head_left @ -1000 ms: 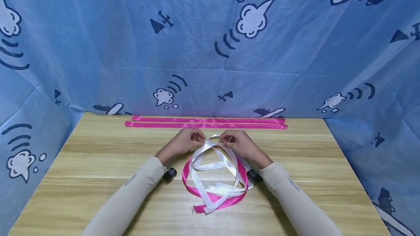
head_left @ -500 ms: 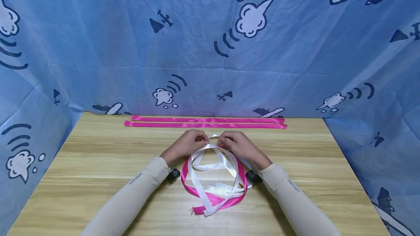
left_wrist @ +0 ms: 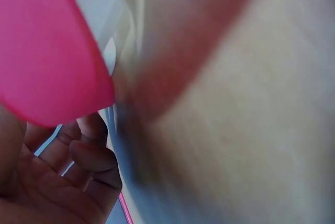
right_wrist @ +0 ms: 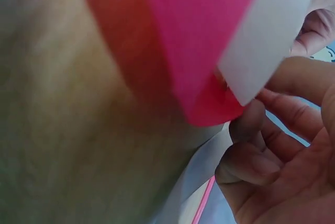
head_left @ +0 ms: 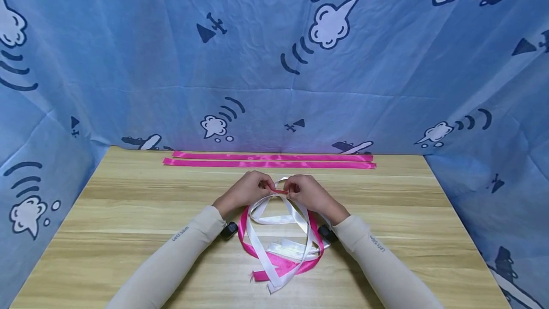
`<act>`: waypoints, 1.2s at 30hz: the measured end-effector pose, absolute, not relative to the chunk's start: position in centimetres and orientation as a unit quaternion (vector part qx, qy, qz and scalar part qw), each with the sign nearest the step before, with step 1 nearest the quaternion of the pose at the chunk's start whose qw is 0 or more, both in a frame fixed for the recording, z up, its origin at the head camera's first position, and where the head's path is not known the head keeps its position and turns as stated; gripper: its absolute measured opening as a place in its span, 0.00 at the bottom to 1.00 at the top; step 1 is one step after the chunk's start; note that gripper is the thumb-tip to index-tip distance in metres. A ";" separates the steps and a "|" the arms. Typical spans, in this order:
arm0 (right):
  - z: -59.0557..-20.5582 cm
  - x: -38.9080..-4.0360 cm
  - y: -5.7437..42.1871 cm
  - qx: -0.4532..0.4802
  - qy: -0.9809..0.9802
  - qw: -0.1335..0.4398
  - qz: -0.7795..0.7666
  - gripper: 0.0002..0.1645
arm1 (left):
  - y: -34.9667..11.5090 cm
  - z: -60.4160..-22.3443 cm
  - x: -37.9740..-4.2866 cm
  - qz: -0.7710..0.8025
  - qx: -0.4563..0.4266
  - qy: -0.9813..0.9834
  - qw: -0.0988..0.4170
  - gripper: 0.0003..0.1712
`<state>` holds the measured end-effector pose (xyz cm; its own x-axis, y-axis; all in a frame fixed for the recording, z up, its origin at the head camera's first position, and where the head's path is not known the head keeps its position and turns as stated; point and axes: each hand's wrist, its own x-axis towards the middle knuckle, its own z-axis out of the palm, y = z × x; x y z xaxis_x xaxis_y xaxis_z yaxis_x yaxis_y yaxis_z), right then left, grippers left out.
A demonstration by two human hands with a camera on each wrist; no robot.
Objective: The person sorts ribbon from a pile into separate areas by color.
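In the head view my left hand [head_left: 250, 190] and right hand [head_left: 313, 195] face each other at the far side of a ring of ribbons. Between their fingertips runs a short taut stretch of pink ribbon [head_left: 280, 191], pinched at either end. White ribbon [head_left: 259, 242] hangs in loops below the hands, and its tip lies toward me. In the left wrist view, pink ribbon [left_wrist: 47, 46] covers part of the curled fingers [left_wrist: 91, 156]. Pink ribbon [right_wrist: 201, 41] and white ribbon [right_wrist: 267, 41] come down to the right fingertips in the right wrist view.
Two straight pink ribbons [head_left: 274, 164] lie parallel along the back of the wooden table [head_left: 141, 204]. A blue printed cloth [head_left: 257, 61] rises behind and at both sides. Black wrist cameras [head_left: 230, 230] sit close beside the ribbon ring.
Both hands have come closer together and slightly toward me. A pink stretch now shows between the fingertips, and the front white tip has slid a little nearer. The back ribbons stay put.
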<state>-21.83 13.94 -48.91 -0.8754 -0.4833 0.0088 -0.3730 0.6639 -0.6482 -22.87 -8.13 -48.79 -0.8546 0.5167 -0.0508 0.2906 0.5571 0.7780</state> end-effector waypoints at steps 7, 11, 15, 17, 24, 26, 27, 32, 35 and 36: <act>-48.6 -21.5 13.9 -0.227 0.911 0.068 -0.337 0.08 | -8.7 -48.7 -22.7 0.437 0.230 0.857 0.146 0.04; -48.1 -21.1 14.0 -0.226 0.903 0.063 -0.361 0.07 | -8.8 -48.5 -22.6 0.468 0.219 0.841 0.162 0.04; -47.5 -20.7 13.9 -0.231 0.892 0.051 -0.385 0.07 | -8.7 -48.1 -22.3 0.493 0.217 0.825 0.170 0.04; -47.2 -20.5 13.8 -0.235 0.887 0.045 -0.394 0.06 | -8.7 -47.9 -22.1 0.500 0.218 0.820 0.171 0.05; -46.0 -19.9 13.8 -0.234 0.876 0.047 -0.419 0.08 | -8.7 -47.5 -21.7 0.517 0.211 0.813 0.167 0.06; -45.7 -19.8 13.9 -0.231 0.869 0.052 -0.434 0.09 | -8.9 -47.2 -21.6 0.521 0.205 0.812 0.163 0.06; -45.6 -19.8 14.0 -0.227 0.865 0.056 -0.443 0.10 | -9.0 -47.2 -21.6 0.522 0.205 0.812 0.160 0.06; -44.8 -19.6 14.7 -0.212 0.846 0.088 -0.482 0.11 | -9.6 -46.6 -21.2 0.526 0.194 0.813 0.156 0.07; -44.3 -19.3 15.1 -0.204 0.838 0.106 -0.494 0.11 | -9.9 -46.1 -20.8 0.537 0.182 0.808 0.161 0.07; -44.1 -19.2 15.3 -0.202 0.836 0.111 -0.498 0.11 | -9.9 -45.9 -20.7 0.542 0.181 0.805 0.161 0.07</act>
